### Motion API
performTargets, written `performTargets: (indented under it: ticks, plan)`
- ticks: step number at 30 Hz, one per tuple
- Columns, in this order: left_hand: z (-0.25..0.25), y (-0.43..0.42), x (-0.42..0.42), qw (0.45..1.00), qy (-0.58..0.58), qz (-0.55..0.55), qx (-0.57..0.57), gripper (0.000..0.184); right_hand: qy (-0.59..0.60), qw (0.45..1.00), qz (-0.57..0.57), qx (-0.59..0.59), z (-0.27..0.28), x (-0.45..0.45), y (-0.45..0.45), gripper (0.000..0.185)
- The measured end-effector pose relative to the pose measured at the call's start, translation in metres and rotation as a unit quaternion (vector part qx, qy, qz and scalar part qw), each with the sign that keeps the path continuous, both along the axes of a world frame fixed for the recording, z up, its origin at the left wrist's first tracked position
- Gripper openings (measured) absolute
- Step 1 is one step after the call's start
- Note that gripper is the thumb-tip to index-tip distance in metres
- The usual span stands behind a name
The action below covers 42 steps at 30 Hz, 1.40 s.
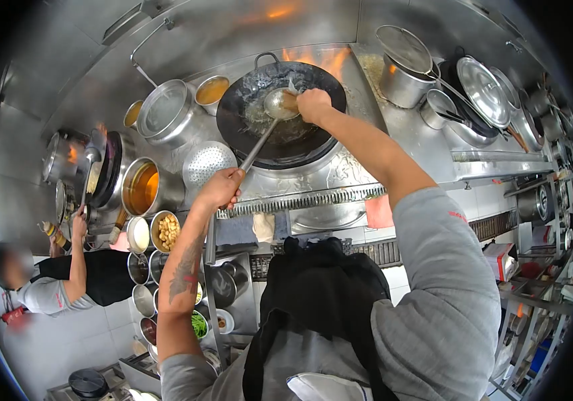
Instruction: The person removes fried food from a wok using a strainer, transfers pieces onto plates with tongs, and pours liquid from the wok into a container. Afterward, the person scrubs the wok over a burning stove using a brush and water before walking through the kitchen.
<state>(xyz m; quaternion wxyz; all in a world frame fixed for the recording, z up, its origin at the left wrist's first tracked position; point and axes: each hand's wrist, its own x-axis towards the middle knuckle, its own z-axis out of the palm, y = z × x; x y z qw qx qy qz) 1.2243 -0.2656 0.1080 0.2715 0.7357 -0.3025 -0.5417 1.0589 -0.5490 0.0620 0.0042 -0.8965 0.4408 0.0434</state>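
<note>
My left hand is wrapped round the long handle of a metal ladle. The ladle's bowl is over the inside of a large black wok, where some liquid glistens. My right hand is closed beside the bowl, above the wok. Something brown shows against the bowl by its fingers; I cannot make out what it is. Flames rise behind the wok's far rim. A round perforated strainer lies to the left of the wok, just beyond my left hand.
Left stand a covered pot, a pan of amber liquid and several ingredient containers, one with browned chunks. A co-worker holds a ladle at another wok. Pots and lids crowd the right; a grated gutter edges the stove.
</note>
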Motion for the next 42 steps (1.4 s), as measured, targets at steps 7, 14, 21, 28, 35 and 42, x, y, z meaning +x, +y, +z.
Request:
performTargets:
  ticks: [7, 14, 21, 28, 35, 42]
  plan:
    - [0.003, 0.002, -0.024, 0.923, -0.321, -0.190, -0.098, 0.034, 0.077, 0.997, 0.009, -0.027, 0.051, -0.036, -0.001, 0.023]
    - [0.012, 0.001, -0.008, 0.993, 0.098, 0.046, 0.053, 0.033, -0.020, 1.000, 0.009, -0.014, -0.004, -0.042, -0.006, 0.021]
    - [0.080, -0.016, 0.044, 0.544, -0.777, -0.255, -0.189, 0.022, 0.143, 0.988, 0.057, 0.019, 0.085, -0.095, -0.005, 0.032]
    - [0.049, -0.039, 0.031, 0.385, -0.890, -0.184, -0.163, 0.023, -0.159, 0.980, -0.117, -0.023, 0.113, -0.176, 0.014, 0.041]
    - [-0.105, 0.022, 0.028, 0.950, -0.283, -0.067, -0.111, 0.033, -0.466, 0.867, -0.176, 0.024, 0.156, -0.175, 0.095, 0.063]
    - [-0.078, 0.066, -0.066, 0.986, 0.034, -0.011, -0.164, 0.030, -0.521, 0.712, -0.286, 0.374, 0.008, -0.198, 0.093, 0.057]
